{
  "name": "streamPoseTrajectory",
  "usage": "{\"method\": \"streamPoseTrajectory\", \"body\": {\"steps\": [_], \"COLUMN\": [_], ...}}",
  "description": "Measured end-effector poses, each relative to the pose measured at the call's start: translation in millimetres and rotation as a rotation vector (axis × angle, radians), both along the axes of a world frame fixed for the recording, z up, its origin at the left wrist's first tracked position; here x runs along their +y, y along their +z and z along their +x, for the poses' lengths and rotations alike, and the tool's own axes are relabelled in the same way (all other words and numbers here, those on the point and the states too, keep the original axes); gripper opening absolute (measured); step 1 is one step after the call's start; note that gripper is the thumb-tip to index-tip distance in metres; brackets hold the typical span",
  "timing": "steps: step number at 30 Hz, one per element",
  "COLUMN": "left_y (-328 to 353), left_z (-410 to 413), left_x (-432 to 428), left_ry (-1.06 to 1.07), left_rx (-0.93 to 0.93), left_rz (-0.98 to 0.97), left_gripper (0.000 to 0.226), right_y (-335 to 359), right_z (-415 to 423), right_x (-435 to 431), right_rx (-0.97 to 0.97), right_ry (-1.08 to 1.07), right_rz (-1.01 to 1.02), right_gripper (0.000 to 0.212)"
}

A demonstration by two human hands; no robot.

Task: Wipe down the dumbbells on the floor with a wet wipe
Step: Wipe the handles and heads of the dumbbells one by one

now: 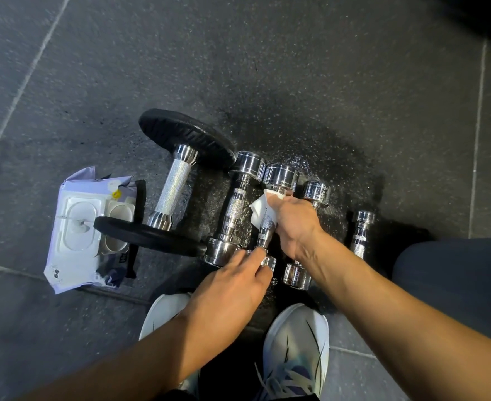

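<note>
Several dumbbells lie side by side on the dark rubber floor. At the left is a large one with black plates point(177, 180); to its right are chrome ones: a first point(234, 209), a second point(279, 178), a third point(315, 192) and a small one point(361, 233) at the far right. My right hand point(292, 224) grips a white wet wipe point(260, 211) wrapped round the handle of the second chrome dumbbell. My left hand point(232, 282) holds that dumbbell's near end with its fingertips curled on the chrome head.
An opened pack of wet wipes point(79, 227) lies at the left, partly under the black plate. My two white shoes point(295, 351) stand just below the dumbbells. My dark-clad knee point(455, 279) is at the right. Floor tile seams run around the area.
</note>
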State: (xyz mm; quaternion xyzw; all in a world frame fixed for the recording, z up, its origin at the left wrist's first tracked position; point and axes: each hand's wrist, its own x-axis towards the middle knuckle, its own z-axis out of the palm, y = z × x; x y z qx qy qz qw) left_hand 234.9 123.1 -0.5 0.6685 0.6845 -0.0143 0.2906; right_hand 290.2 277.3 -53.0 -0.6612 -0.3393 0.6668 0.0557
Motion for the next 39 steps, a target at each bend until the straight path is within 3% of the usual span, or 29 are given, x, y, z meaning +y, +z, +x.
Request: {"method": "streamPoseTrajectory", "body": {"steps": [9, 12, 14, 16, 18, 21, 25, 28, 33, 35, 39], "left_y": [-11, -15, -16, -16, -17, -16, -16, -16, -17, -18, -18], "left_z": [1, 0, 0, 1, 2, 2, 0, 0, 0, 0, 0], "left_x": [-6, -6, -7, -8, -8, -9, -9, -9, -11, -11, -10], "left_ry": [0.045, 0.043, 0.041, 0.044, 0.042, 0.046, 0.049, 0.046, 0.043, 0.038, 0.048], "left_rx": [-0.022, -0.025, -0.015, -0.009, 0.000, 0.009, -0.006, 0.001, 0.003, 0.005, 0.001], "left_rz": [0.086, 0.114, 0.135, 0.127, 0.103, 0.100, 0.100, 0.081, 0.104, 0.103, 0.096], "left_gripper": [0.043, 0.042, 0.041, 0.041, 0.045, 0.048, 0.045, 0.049, 0.044, 0.046, 0.046], "right_y": [10, 10, 12, 11, 8, 5, 4, 8, 6, 3, -5], "right_z": [17, 17, 15, 14, 12, 12, 26, 30, 25, 21, 24], "right_x": [-29, -25, -16, -4, 7, 14, -7, -18, -21, -19, -10], "right_rx": [-0.242, -0.283, -0.207, -0.022, 0.083, 0.137, -0.050, -0.257, -0.441, -0.361, 0.009], "right_ry": [0.580, 0.624, 0.509, 0.225, 0.054, 0.018, 0.388, 0.692, 0.910, 0.783, 0.161], "right_rz": [0.140, 0.126, -0.022, -0.176, -0.192, -0.151, -0.096, 0.120, 0.288, 0.207, -0.187], "right_gripper": [0.012, 0.020, 0.019, 0.028, 0.033, 0.028, 0.036, 0.033, 0.045, 0.041, 0.048]}}
